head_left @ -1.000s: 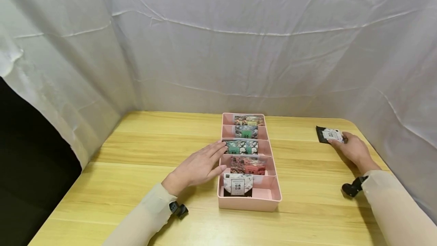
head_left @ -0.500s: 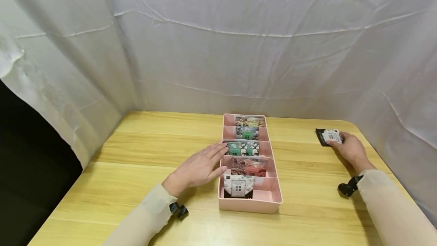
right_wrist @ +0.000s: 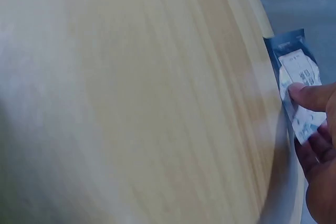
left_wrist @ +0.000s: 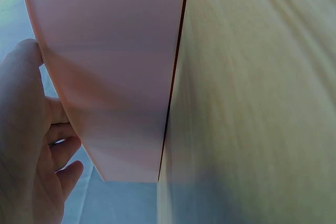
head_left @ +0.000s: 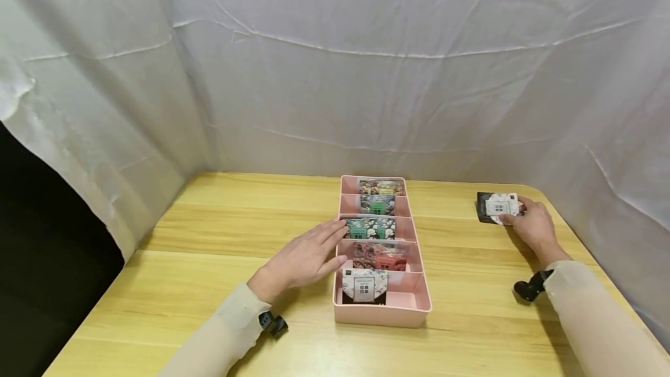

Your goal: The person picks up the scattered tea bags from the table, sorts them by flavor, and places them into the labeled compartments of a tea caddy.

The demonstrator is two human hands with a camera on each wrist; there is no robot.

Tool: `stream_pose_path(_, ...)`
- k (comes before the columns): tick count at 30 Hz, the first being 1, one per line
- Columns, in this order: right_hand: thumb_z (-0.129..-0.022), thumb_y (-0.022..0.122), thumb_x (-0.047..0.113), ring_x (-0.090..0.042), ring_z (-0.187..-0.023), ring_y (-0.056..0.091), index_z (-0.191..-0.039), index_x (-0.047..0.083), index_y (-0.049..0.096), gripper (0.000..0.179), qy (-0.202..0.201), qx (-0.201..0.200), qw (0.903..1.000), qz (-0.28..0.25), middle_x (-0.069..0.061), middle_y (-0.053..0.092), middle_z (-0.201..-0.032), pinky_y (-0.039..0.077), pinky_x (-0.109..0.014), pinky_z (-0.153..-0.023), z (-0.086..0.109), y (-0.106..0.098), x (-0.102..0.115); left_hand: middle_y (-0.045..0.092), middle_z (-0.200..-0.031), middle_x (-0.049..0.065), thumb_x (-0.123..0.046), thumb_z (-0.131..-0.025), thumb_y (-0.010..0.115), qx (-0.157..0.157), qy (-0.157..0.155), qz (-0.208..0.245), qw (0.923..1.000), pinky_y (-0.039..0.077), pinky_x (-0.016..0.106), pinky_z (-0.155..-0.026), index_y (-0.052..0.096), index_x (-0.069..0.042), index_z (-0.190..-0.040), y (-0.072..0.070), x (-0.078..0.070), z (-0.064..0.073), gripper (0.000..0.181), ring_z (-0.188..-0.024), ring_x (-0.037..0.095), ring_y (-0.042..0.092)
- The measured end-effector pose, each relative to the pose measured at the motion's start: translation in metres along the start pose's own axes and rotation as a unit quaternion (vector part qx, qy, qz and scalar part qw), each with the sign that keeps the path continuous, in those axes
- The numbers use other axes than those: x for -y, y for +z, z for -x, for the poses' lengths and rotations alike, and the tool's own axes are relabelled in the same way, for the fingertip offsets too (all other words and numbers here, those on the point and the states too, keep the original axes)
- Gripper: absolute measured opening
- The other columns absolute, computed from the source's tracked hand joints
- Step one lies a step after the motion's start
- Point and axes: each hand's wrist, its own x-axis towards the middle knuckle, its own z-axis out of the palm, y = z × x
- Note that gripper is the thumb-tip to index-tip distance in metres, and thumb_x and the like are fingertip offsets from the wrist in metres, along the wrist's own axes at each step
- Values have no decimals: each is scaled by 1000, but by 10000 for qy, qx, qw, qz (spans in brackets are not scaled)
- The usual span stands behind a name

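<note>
A white-and-black tea sachet (head_left: 497,207) is pinched in my right hand (head_left: 535,227) at the right side of the table; the right wrist view shows the thumb on the front of the sachet (right_wrist: 298,69) and fingers behind it. My left hand (head_left: 303,258) rests its straight fingers on the left rim of a pink divided box (head_left: 380,314). The box's compartments hold tea sachets: a white-and-black sachet (head_left: 364,286) in the nearest, then red sachets (head_left: 381,256), teal sachets (head_left: 370,228), a green sachet (head_left: 378,205) and yellow sachets (head_left: 381,187) at the far end.
The wooden table (head_left: 460,284) carries the box near its middle. A pale cloth curtain (head_left: 366,74) hangs behind the table and along both sides. A dark gap (head_left: 42,249) shows at the left below the cloth. Black wrist cameras (head_left: 531,287) sit on both sleeves.
My right hand has lifted the white-and-black sachet slightly and shifted it a little to the left, turning it. The left hand and the box have stayed in place.
</note>
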Motion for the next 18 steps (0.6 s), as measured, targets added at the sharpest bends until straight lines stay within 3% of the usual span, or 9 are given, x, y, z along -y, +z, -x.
stream_pose_path(7, -98, 61, 23, -41, -102, 51, -153, -4, 20, 73, -14, 175, 9981, -593, -36, 45, -126, 48, -29, -64, -1, -3, 13, 23, -159, 14, -54, -104, 19, -28, -6, 22, 10000, 20, 39, -118, 28, -3, -153, -1, -1, 1, 72, -147, 28, 19)
stream_pose_path(12, -99, 58, 21, -40, -99, 55, -151, -5, 27, 65, -550, 50, 9974, -464, -37, 53, -118, 45, -28, -67, -1, -6, 23, 23, -159, 14, -54, -104, 20, -61, 1, 64, 10000, 20, 40, -118, 29, -3, -153, -2, -1, 1, 71, -147, 28, 20)
stream_pose_path(18, -100, 57, 14, -36, -80, 66, -146, -9, 33, 58, -779, 86, 9944, -714, -37, 56, -111, 55, -30, -56, 2, -12, 38, 23, -159, 16, -53, -104, 20, -31, 16, 88, 10000, 23, 42, -118, 29, -2, -153, -1, 0, 1, 71, -147, 28, 18)
